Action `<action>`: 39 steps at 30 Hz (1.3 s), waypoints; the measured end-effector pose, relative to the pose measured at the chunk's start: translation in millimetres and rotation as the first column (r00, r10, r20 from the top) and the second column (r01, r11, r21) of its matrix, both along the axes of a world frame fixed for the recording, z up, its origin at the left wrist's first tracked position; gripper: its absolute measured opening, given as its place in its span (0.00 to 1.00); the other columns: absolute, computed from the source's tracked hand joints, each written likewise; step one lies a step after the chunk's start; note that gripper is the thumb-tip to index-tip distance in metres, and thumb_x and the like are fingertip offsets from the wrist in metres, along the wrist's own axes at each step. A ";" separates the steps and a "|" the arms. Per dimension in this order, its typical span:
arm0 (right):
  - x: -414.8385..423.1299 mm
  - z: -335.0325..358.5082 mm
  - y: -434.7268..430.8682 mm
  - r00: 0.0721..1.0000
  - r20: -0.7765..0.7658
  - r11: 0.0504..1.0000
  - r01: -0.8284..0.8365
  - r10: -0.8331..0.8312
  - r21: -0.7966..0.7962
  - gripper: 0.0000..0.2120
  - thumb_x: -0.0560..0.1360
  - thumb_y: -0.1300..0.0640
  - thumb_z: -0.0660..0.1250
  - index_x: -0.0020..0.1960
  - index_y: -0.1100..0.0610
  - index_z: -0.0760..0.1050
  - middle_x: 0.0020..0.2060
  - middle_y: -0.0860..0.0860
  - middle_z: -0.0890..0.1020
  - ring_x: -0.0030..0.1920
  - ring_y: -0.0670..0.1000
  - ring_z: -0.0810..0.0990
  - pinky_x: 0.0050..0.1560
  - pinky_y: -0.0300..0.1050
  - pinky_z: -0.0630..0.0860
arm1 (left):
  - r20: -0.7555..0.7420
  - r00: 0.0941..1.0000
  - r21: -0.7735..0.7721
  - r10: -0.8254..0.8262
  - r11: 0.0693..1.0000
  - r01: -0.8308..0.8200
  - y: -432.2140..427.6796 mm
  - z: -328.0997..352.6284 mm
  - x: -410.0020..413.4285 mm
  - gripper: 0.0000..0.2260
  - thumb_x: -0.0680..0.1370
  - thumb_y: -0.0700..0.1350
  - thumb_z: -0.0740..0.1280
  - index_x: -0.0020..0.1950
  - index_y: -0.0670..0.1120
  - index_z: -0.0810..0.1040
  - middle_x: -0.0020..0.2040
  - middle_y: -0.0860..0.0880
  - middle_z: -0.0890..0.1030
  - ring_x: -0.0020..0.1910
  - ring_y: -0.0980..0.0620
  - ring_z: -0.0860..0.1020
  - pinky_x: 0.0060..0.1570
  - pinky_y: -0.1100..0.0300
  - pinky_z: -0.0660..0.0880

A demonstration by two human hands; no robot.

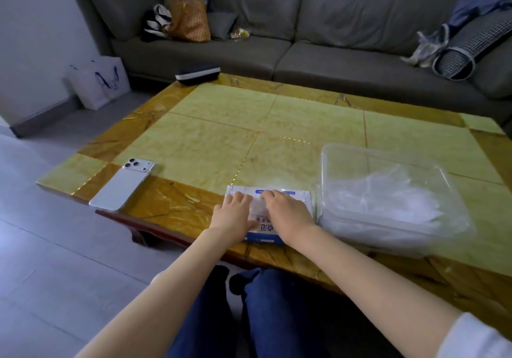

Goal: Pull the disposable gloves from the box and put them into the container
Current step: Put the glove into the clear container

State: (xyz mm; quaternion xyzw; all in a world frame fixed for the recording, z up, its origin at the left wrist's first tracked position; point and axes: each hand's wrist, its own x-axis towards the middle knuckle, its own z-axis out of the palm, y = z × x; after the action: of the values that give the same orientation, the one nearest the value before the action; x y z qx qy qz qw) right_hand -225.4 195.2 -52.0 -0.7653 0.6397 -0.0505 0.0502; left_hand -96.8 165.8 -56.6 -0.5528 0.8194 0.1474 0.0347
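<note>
- Head view: white-and-blue cardboard glove box (266, 233) sits at six o'clock on the counter (277, 125).
- Left hand (235, 213) lies flat, steadying it; right hand (286, 211) seems to pinch a clear glove (256, 206).
- Clear plastic container (388, 191) at three o'clock already holds gloves.

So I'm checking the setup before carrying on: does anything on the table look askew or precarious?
Yes: the phone lies at an angle, its near end sticking out past the table edge. The box and container sit flat.
</note>
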 end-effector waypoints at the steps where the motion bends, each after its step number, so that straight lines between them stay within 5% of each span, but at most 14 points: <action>1: -1.1 -0.8 -1.3 0.999 0.040 1.000 0.024 -0.024 -0.004 0.15 0.77 0.62 0.62 0.63 0.57 0.66 0.58 0.53 0.75 0.58 0.54 0.75 0.48 0.45 0.72 | -0.005 1.000 -0.001 0.003 1.000 -0.003 0.4 -0.5 0.4 0.28 0.78 0.52 0.63 0.74 0.47 0.58 0.72 0.47 0.61 0.72 0.46 0.59 0.66 0.51 0.63; 5: -6.7 0.0 -4.8 0.992 0.106 0.996 0.073 -0.067 -0.058 0.05 0.79 0.54 0.62 0.50 0.55 0.69 0.50 0.50 0.79 0.46 0.50 0.77 0.40 0.40 0.67 | -0.016 1.000 -0.007 0.018 1.000 -0.019 0.8 -3.3 -1.6 0.28 0.78 0.52 0.64 0.74 0.46 0.58 0.72 0.47 0.61 0.72 0.47 0.59 0.66 0.51 0.63; 8: -7.8 -2.4 -7.5 0.991 0.113 0.996 0.074 -0.067 -0.059 0.08 0.79 0.51 0.61 0.44 0.53 0.67 0.46 0.49 0.79 0.41 0.49 0.74 0.40 0.40 0.69 | -0.046 0.999 0.004 0.029 1.000 -0.029 -0.5 -5.3 -0.2 0.28 0.78 0.52 0.64 0.74 0.47 0.58 0.72 0.47 0.62 0.71 0.47 0.60 0.66 0.51 0.63; 12: -12.5 -5.1 -12.3 0.948 0.247 0.977 0.211 -0.198 -0.024 0.10 0.80 0.53 0.61 0.45 0.58 0.74 0.42 0.52 0.79 0.41 0.52 0.75 0.41 0.45 0.71 | -0.087 0.995 0.025 0.043 0.999 -0.041 -2.1 -6.5 2.2 0.28 0.77 0.52 0.65 0.74 0.48 0.59 0.71 0.48 0.63 0.71 0.47 0.60 0.66 0.50 0.64; 19: -12.3 -13.2 -17.8 0.794 0.433 0.897 0.434 -0.426 0.086 0.11 0.80 0.56 0.60 0.40 0.57 0.71 0.40 0.54 0.78 0.42 0.55 0.77 0.44 0.49 0.73 | -0.115 0.993 0.009 0.039 0.999 -0.038 -1.3 -9.7 2.9 0.27 0.77 0.51 0.65 0.74 0.48 0.59 0.72 0.48 0.63 0.71 0.48 0.60 0.66 0.51 0.64; 22: -9.0 -12.9 -11.7 0.905 0.354 0.947 0.296 -0.237 -0.122 0.02 0.78 0.63 0.62 0.49 0.58 0.72 0.48 0.52 0.75 0.44 0.51 0.75 0.44 0.45 0.74 | -0.115 0.993 0.002 0.037 0.999 -0.037 -1.1 -11.6 2.7 0.28 0.77 0.51 0.65 0.74 0.48 0.59 0.72 0.48 0.63 0.71 0.48 0.60 0.66 0.51 0.64; 26: -9.9 -16.1 -7.5 0.989 0.101 0.949 -0.068 0.104 -0.309 0.15 0.67 0.70 0.73 0.51 0.59 0.78 0.47 0.53 0.79 0.48 0.54 0.77 0.45 0.46 0.78 | -0.113 0.993 -0.004 0.034 0.999 -0.035 -1.9 -13.3 2.9 0.27 0.78 0.51 0.65 0.73 0.47 0.60 0.71 0.48 0.63 0.71 0.48 0.60 0.66 0.51 0.65; 30: -7.0 -9.9 -6.5 0.993 0.026 0.984 -0.112 0.116 -0.137 0.14 0.77 0.62 0.64 0.62 0.56 0.73 0.58 0.49 0.75 0.59 0.51 0.71 0.58 0.41 0.68 | -0.111 0.993 -0.008 0.037 0.999 -0.038 -0.7 -13.7 2.1 0.26 0.78 0.51 0.65 0.73 0.47 0.60 0.71 0.48 0.63 0.71 0.48 0.59 0.66 0.51 0.65; 34: -3.6 -6.9 -9.7 0.994 -0.041 0.988 -0.109 0.105 -0.111 0.06 0.77 0.61 0.63 0.53 0.55 0.76 0.52 0.50 0.76 0.54 0.50 0.72 0.49 0.39 0.67 | -0.106 0.994 -0.006 0.035 0.999 -0.036 -1.0 -13.8 2.4 0.27 0.78 0.51 0.65 0.73 0.47 0.59 0.72 0.48 0.62 0.72 0.48 0.59 0.66 0.51 0.65; 39: -2.1 -5.2 -10.9 0.991 -0.096 0.989 -0.102 0.092 -0.104 0.07 0.77 0.61 0.64 0.55 0.56 0.75 0.52 0.51 0.72 0.53 0.51 0.72 0.42 0.39 0.66 | -0.104 0.994 -0.013 0.030 0.999 -0.032 -0.5 -13.9 2.4 0.27 0.78 0.51 0.64 0.73 0.47 0.59 0.72 0.48 0.62 0.71 0.48 0.59 0.66 0.51 0.65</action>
State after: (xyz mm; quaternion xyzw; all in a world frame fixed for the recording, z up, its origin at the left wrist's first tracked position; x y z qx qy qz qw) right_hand -227.4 184.3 -57.2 -0.7986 0.5996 -0.0477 -0.0183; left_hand -94.3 165.3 -70.5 -0.5573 0.8125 0.1704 -0.0143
